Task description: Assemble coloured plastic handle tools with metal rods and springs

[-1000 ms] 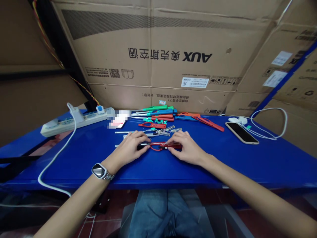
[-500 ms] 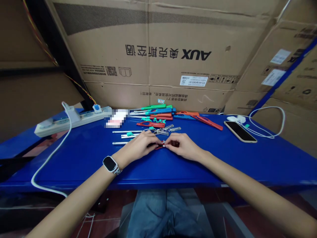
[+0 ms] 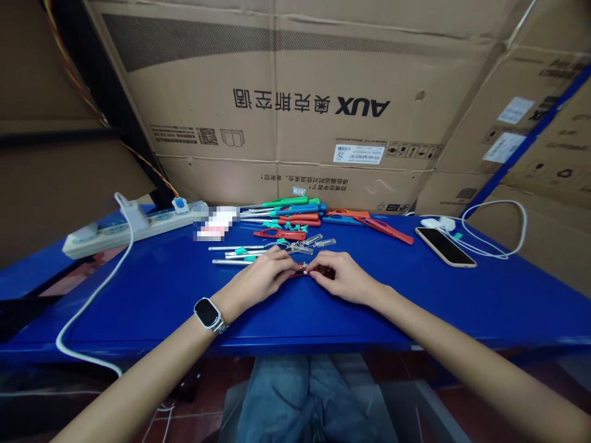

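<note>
Blue tabletop (image 3: 484, 301), viewed from my remote post. Rear left, I log a white power strip (image 3: 133, 236), then a pixelated pale item (image 3: 220, 221). Rear centre: heaped tools with green (image 3: 293, 201), blue and red handles, shafts leftward; orange, blue and red shells (image 3: 388, 229) beside them. Nearer: an open red shell (image 3: 279, 234), silver rods (image 3: 229, 263), clear pieces (image 3: 302, 250). Right: phone (image 3: 446, 247), screen up, white charger (image 3: 446, 223), looped white cable (image 3: 524, 224).

My desk (image 3: 415, 289) is deep blue — the casing (image 3: 298, 275) I hold red, the far cardboard (image 3: 300, 64) brown with a dark mesh-patterned band (image 3: 184, 42).
</note>
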`<state>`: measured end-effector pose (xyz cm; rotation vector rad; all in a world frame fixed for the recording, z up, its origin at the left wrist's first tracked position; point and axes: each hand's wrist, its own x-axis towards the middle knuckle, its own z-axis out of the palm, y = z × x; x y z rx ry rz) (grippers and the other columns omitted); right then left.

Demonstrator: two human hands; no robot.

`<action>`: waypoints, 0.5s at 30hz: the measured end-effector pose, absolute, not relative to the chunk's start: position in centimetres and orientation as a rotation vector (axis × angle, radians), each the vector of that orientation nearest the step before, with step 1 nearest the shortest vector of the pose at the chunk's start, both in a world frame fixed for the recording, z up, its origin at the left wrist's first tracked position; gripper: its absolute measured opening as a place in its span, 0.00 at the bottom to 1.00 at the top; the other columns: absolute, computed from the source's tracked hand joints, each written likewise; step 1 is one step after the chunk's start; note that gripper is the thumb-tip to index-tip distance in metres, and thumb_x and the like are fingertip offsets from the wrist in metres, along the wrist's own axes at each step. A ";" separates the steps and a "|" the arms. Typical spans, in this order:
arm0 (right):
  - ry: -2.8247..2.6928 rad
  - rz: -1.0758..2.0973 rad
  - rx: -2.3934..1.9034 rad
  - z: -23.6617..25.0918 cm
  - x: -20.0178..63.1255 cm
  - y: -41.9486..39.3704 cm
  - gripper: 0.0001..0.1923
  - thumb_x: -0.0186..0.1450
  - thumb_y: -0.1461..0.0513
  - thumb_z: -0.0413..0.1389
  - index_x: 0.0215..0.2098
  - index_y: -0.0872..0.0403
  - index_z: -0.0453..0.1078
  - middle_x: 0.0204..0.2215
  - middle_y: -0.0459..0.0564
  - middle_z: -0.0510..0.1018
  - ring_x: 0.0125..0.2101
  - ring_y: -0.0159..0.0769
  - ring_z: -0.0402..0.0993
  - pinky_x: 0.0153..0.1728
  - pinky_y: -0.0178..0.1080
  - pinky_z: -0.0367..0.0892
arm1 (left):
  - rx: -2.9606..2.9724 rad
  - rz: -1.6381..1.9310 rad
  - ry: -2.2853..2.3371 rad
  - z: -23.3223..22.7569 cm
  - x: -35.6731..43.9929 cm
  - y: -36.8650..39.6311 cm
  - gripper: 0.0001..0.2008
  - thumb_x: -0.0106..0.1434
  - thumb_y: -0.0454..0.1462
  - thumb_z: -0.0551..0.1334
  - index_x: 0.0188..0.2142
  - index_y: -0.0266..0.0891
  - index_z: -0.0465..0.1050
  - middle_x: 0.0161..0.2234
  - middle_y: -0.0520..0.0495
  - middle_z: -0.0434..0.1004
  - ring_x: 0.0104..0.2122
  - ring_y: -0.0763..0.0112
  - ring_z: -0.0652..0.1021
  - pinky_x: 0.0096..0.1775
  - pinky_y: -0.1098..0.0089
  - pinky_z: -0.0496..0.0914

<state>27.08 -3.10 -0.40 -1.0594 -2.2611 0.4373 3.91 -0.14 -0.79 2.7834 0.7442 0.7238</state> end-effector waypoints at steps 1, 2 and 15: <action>-2.261 0.442 -1.060 -0.3 27.1 -3.2 0.08 0.64 0.68 0.56 0.38 0.55 0.77 0.30 0.47 0.77 0.29 0.31 0.71 0.33 0.33 0.65 | 2.769 0.738 0.753 -0.9 3.9 -0.1 0.10 0.72 0.34 0.56 0.44 0.39 0.76 0.39 0.46 0.77 0.41 0.63 0.74 0.45 0.63 0.69; -2.261 0.447 -1.062 -0.3 27.1 -3.2 0.08 0.63 0.68 0.56 0.38 0.55 0.77 0.30 0.47 0.77 0.29 0.31 0.72 0.33 0.33 0.65 | 2.747 0.752 0.766 -1.0 4.0 -0.1 0.09 0.72 0.33 0.56 0.44 0.39 0.76 0.40 0.46 0.78 0.41 0.64 0.74 0.45 0.63 0.70; -2.301 0.448 -1.123 0.3 27.0 -3.4 0.09 0.64 0.68 0.55 0.40 0.56 0.76 0.31 0.49 0.79 0.31 0.33 0.73 0.34 0.35 0.66 | 2.752 0.760 0.776 -1.2 4.2 -0.3 0.13 0.73 0.35 0.52 0.43 0.38 0.76 0.39 0.44 0.74 0.39 0.66 0.77 0.41 0.67 0.72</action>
